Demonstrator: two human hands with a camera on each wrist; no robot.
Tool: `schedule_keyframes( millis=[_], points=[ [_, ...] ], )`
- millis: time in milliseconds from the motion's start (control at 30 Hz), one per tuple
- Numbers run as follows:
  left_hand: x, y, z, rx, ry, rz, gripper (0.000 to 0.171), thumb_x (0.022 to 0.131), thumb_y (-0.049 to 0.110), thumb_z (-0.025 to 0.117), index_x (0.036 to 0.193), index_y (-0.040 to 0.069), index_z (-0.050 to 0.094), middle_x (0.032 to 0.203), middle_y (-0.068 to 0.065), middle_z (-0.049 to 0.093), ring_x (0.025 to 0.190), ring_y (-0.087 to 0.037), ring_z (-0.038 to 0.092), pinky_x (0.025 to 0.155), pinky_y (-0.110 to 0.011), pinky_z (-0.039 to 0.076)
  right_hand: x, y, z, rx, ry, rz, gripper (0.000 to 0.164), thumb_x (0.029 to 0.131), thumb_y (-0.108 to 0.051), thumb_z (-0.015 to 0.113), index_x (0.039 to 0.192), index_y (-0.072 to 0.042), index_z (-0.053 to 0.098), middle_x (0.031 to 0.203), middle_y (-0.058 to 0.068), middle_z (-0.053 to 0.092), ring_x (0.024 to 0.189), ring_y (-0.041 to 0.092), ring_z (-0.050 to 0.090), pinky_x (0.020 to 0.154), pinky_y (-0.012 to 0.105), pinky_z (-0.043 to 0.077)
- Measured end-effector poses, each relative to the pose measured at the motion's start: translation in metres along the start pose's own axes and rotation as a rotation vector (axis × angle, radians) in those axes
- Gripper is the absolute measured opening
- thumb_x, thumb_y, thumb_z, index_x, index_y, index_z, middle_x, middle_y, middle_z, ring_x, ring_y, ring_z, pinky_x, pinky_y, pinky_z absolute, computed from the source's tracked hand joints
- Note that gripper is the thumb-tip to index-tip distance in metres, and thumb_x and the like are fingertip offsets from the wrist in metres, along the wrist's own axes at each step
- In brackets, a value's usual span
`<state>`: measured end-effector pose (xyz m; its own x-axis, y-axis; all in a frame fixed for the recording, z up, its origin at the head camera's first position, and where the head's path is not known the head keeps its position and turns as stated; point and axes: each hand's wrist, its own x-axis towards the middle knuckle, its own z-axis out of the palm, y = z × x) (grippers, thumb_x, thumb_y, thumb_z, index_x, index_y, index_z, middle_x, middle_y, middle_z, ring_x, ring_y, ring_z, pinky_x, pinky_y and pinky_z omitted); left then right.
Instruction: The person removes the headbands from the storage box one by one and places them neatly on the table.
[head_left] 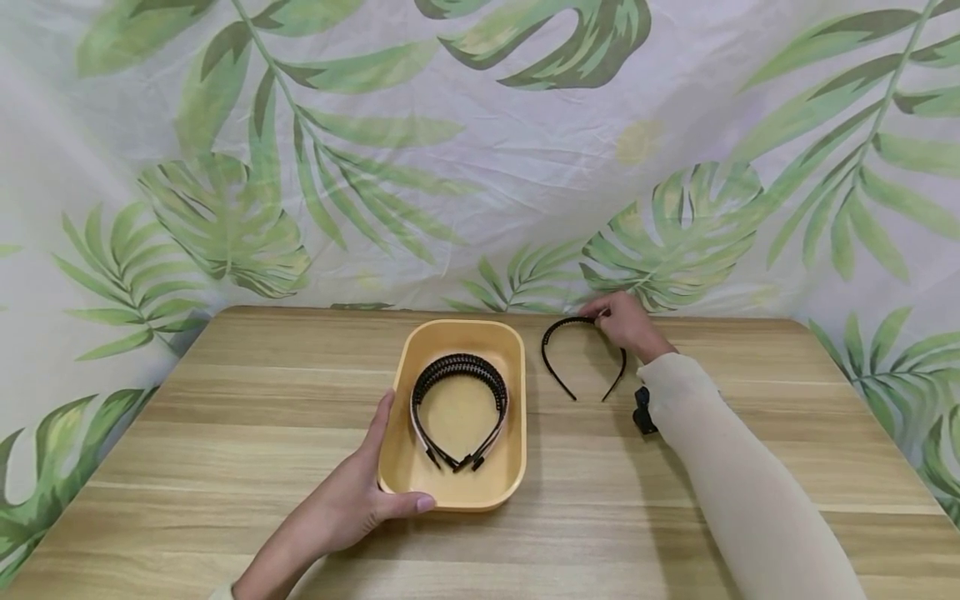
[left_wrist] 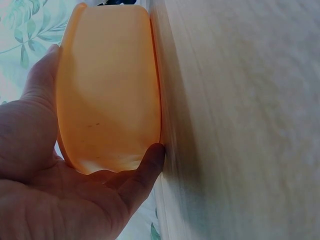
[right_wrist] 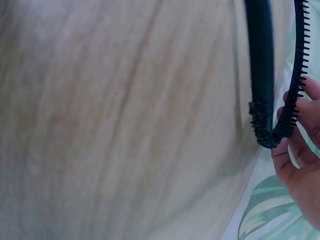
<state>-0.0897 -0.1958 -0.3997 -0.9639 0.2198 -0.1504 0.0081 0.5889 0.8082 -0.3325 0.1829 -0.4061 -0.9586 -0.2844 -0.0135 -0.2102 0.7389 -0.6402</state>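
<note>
A yellow plastic tray (head_left: 517, 467) with rounded corners stands on the table, and several black toothed headbands (head_left: 459, 364) lie stacked inside it. My left hand (head_left: 367, 492) grips the tray's near left corner, its thumb at the near rim. In the left wrist view, the left hand (left_wrist: 65, 195) wraps the wall of the tray (left_wrist: 110, 80). To the tray's right, my right hand (head_left: 628, 325) pinches one black headband (head_left: 573, 320) at the top of its arc, ends toward me. The right wrist view shows the headband's (right_wrist: 261, 65) small teeth between the right hand's (right_wrist: 302, 185) fingertips.
The wood-grain table (head_left: 247, 417) reaches back to a leaf-printed cloth (head_left: 525, 167) hanging behind it. A small black device (head_left: 643, 410) sits at my right wrist, below the pale sleeve (head_left: 720, 450).
</note>
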Motion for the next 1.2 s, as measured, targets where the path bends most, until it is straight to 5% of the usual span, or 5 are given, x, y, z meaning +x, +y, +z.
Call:
schedule_keyframes(
  millis=[567,800,1200],
  points=[
    [0.0006,-0.0004,0.0008,-0.011,0.002,0.015,0.138,0.078,0.042,0.092,0.169,0.028,-0.011,0.174,-0.019,0.017,0.145,-0.031,0.047,0.118,-0.036,0.037,0.0003,0.0013,0.0016,-0.008,0.015,-0.004,0.038,0.097,0.013,0.049,0.123,0.002,0.075,0.13,0.026,0.07,0.126,0.044,0.062,0.104,0.055,0.051],
    [0.0,-0.0003,0.0002,-0.011,-0.001,0.026,0.141,0.077,0.037,0.093,0.168,0.021,-0.013,0.172,-0.026,0.019,0.141,-0.033,0.052,0.114,-0.049,0.041,0.0015,0.0034,0.0034,-0.002,0.008,0.015,0.038,0.099,0.011,0.048,0.125,0.001,0.075,0.131,0.026,0.07,0.128,0.044,0.061,0.105,0.055,0.051],
    [0.0,-0.0003,-0.0006,-0.012,-0.006,0.009,0.141,0.077,0.038,0.093,0.168,0.024,-0.013,0.173,-0.024,0.018,0.14,-0.032,0.052,0.114,-0.045,0.042,-0.0001,0.0036,0.0052,0.009,0.012,0.023,0.037,0.1,0.012,0.05,0.124,0.001,0.075,0.131,0.026,0.07,0.126,0.043,0.061,0.104,0.054,0.051]
  ],
)
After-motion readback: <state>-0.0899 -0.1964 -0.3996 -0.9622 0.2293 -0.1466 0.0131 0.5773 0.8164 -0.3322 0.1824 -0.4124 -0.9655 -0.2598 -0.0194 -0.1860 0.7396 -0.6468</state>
